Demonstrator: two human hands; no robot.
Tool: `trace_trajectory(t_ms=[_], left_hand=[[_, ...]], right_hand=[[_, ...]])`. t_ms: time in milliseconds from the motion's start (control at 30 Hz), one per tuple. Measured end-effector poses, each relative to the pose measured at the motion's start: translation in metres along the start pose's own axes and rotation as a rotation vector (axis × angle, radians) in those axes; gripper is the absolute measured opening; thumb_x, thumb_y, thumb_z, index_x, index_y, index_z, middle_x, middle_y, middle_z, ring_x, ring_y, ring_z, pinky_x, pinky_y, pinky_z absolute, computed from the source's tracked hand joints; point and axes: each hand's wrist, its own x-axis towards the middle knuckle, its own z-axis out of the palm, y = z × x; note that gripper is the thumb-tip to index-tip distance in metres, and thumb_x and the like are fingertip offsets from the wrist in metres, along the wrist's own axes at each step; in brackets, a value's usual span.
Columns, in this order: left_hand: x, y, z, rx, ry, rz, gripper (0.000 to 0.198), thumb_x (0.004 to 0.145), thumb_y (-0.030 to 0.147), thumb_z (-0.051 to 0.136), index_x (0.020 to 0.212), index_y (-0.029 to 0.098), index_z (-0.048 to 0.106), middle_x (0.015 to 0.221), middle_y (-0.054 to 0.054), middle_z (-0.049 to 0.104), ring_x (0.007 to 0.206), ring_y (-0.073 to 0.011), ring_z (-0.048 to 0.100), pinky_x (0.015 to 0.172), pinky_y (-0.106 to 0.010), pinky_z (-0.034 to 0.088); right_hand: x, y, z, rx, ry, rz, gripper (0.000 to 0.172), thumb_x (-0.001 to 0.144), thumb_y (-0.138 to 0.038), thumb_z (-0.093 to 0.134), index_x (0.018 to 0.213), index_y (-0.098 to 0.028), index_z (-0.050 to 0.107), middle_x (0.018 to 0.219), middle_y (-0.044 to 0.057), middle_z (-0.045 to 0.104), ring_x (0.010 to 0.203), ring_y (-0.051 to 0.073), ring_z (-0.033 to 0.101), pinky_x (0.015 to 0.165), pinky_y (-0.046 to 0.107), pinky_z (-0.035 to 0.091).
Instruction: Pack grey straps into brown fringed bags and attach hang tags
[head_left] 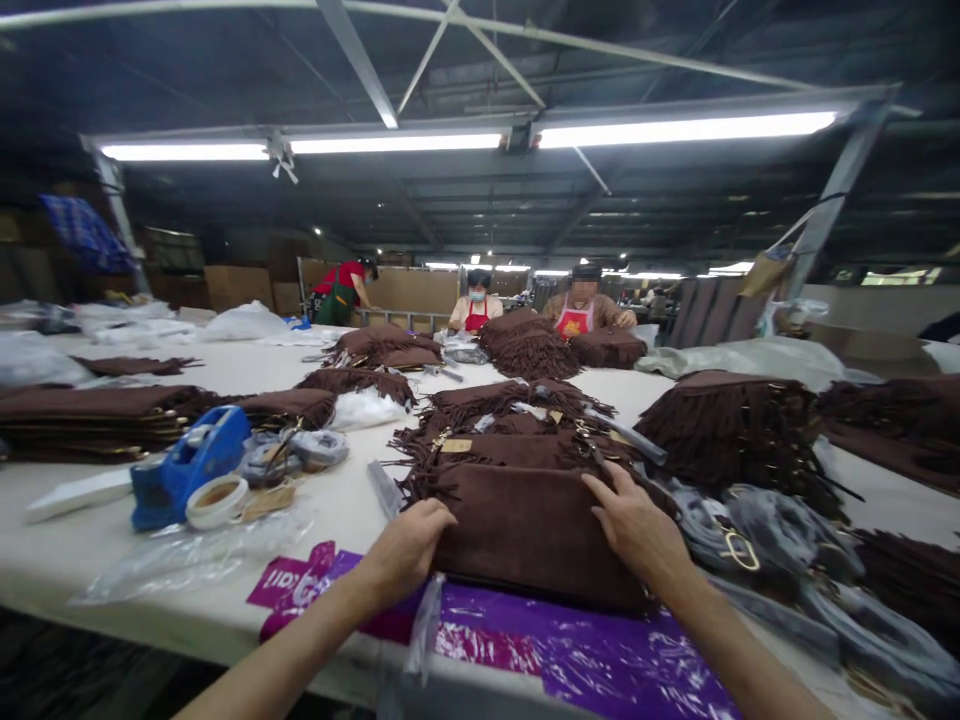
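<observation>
A brown suede fringed bag (525,520) lies flat on the table in front of me, partly over purple plastic bags (600,660). My left hand (409,550) grips the bag's near left edge, fingers curled closed on it. My right hand (637,525) rests on the bag's upper right part, fingers spread flat. More brown fringed bags (510,440) lie in a row right behind it.
A blue tape dispenser (187,475) and a tape roll (216,500) sit to the left beside stacked brown bags (97,415). Piles of fringed bags (731,425) stand to the right. Grey wrapped items (750,540) lie near my right forearm. Three people work at the table's far end (577,310).
</observation>
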Motion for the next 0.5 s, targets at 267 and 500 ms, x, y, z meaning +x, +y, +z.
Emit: trace_trajectory(t_ms=[267, 500], left_hand=[[-0.031, -0.023, -0.002, 0.203, -0.067, -0.048, 0.024, 0.081, 0.007, 0.05, 0.1, 0.02, 0.057, 0.108, -0.006, 0.06, 0.103, -0.0223, 0.051, 0.092, -0.037, 0.041], [-0.022, -0.009, -0.002, 0.405, -0.076, -0.12, 0.007, 0.085, 0.013, 0.054, 0.086, 0.019, 0.059, 0.1, -0.006, 0.061, 0.099, -0.0247, 0.051, 0.092, -0.041, 0.04]], right_hand=[[-0.061, -0.139, 0.006, 0.309, -0.156, -0.648, 0.032, 0.086, -0.028, 0.06, 0.118, -0.027, 0.057, 0.129, 0.007, 0.061, 0.093, 0.021, 0.066, 0.073, 0.026, 0.054], [-0.078, -0.187, 0.062, 0.146, 0.028, -0.769, 0.021, 0.091, -0.032, 0.059, 0.073, -0.023, 0.054, 0.066, -0.004, 0.062, 0.052, 0.013, 0.056, 0.038, 0.024, 0.028]])
